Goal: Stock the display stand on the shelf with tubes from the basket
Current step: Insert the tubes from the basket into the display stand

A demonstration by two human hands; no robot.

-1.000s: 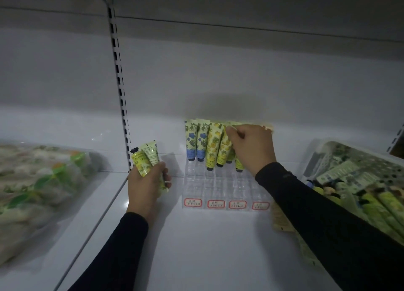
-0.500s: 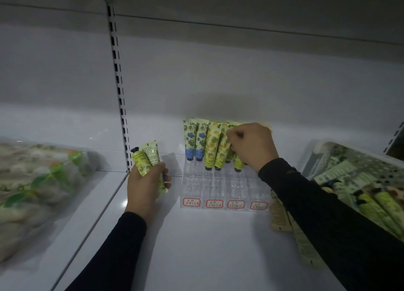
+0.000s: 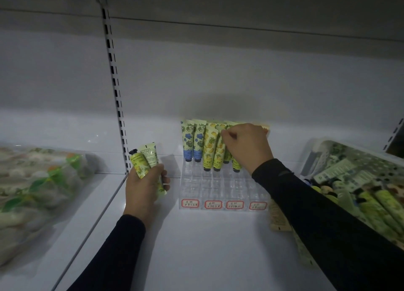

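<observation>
Since one second ago little has shifted: the right hand (image 3: 246, 147) stays at the back rows of the display stand (image 3: 223, 190), its knuckles now a touch lower and nearer the stand's right side, and the left hand (image 3: 145, 186) has not changed its hold. Right hand: fingers curled, thumb and forefinger pinching the top of a green tube (image 3: 228, 153) standing cap-down in the third column; the hand covers the upper part of that tube and whatever stands behind it. Left hand: fingers wrapped round two spare tubes (image 3: 145, 159), one yellow with its black cap up, one pale green with its crimped end up, held just beside the stand's left edge, above the shelf (image 3: 196, 247). In the stand, two blue-flower tubes (image 3: 193, 142) occupy the back left column and two yellow pineapple tubes (image 3: 213, 148) the next, all upright, caps down. The front rows of clear compartments show no tubes; four red-framed labels (image 3: 213, 204) line the stand's front edge. The basket (image 3: 314, 157) sits at the shelf's right end, with many tubes lying in it. A loose beige tube (image 3: 277, 216) lies flat on the shelf between stand and basket. A clear bag of packets (image 3: 37, 192) rests on the neighbouring shelf bay to the left.
</observation>
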